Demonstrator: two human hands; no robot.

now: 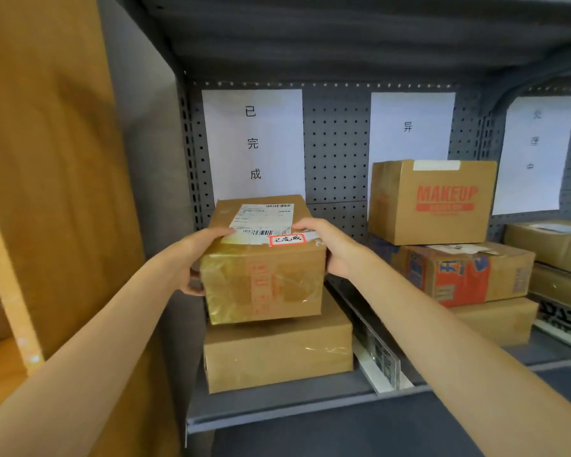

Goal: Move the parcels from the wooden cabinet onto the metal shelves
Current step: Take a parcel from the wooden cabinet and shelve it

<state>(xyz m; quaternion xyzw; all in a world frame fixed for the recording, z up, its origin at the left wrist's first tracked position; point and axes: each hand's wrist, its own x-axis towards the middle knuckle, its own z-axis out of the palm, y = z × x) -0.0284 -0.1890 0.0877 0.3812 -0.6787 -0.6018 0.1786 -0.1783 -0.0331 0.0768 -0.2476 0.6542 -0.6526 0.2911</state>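
The parcel (263,258), a taped cardboard box with a shipping label and a red-bordered sticker on top, sits between both hands over the leftmost bay of the metal shelf (277,409). The left hand (197,258) wraps its near-left corner, thumb lying on the top edge and fingers curled against the side; the right hand (330,247) clamps the opposite side the same way, thumb on top. Directly beneath the grip lies a flatter box (277,352); whether the parcel already rests on it or hangs just clear I cannot tell, since its near bottom edge seems slightly raised.

To finish this well, I would lower it flat onto the box below, squared to that box's edges, then push it back before letting go (the lower box is wider, so there is support all round).

Room is tight on the left of the grip: the shelf's grey side panel (145,153) stands close to the left fingers. To the right, a low divider (376,354) runs front to back, and beyond it a stack topped by a "MAKEUP" box (432,202). Behind the grip, open shelf leads to the perforated back panel (335,153) with its paper sign (254,143). Above, headroom is ample.
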